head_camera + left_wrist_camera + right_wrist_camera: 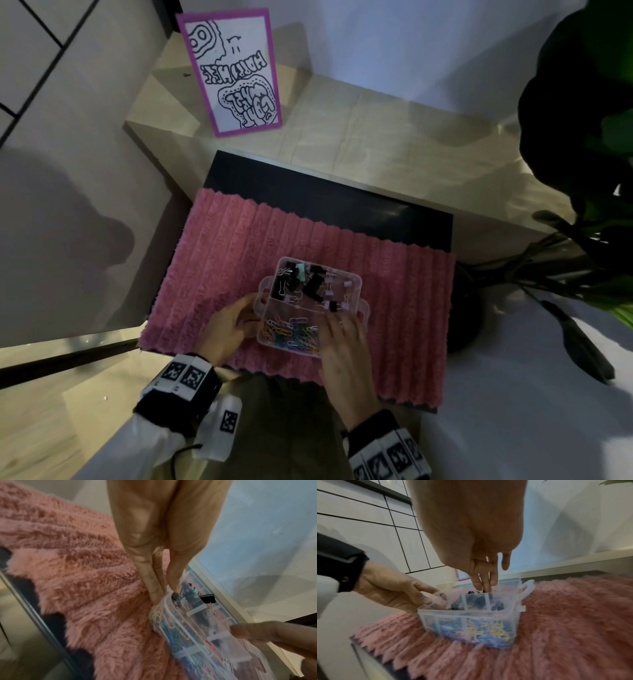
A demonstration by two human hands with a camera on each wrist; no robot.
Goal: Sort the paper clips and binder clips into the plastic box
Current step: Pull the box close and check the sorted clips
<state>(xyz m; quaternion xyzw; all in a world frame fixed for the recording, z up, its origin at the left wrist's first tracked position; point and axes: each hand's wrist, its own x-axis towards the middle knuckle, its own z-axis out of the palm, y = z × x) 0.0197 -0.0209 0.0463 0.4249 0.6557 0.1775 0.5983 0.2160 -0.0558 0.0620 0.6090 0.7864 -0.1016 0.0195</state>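
Note:
A clear plastic box (pixel 356 281) sits on the pink mat. Its far compartment holds black, pink and mint binder clips (pixel 301 281); the near one holds coloured paper clips (pixel 294 334). My left hand (pixel 229 325) pinches the box's left handle, fingertips on the rim in the left wrist view (pixel 164 593). My right hand (pixel 342 339) hovers over the box's near right side. In the right wrist view its straight fingers (pixel 485 585) point down into the binder clip compartment (pixel 474 601). I see nothing held between them. Paper clips (pixel 479 630) show through the front wall.
The fluffy pink mat (pixel 274 240) covers a black tabletop (pixel 342 198). Behind it a pale wooden shelf (pixel 376 137) carries a purple-framed card (pixel 236 68). A dark leafy plant (pixel 582 137) stands at the right.

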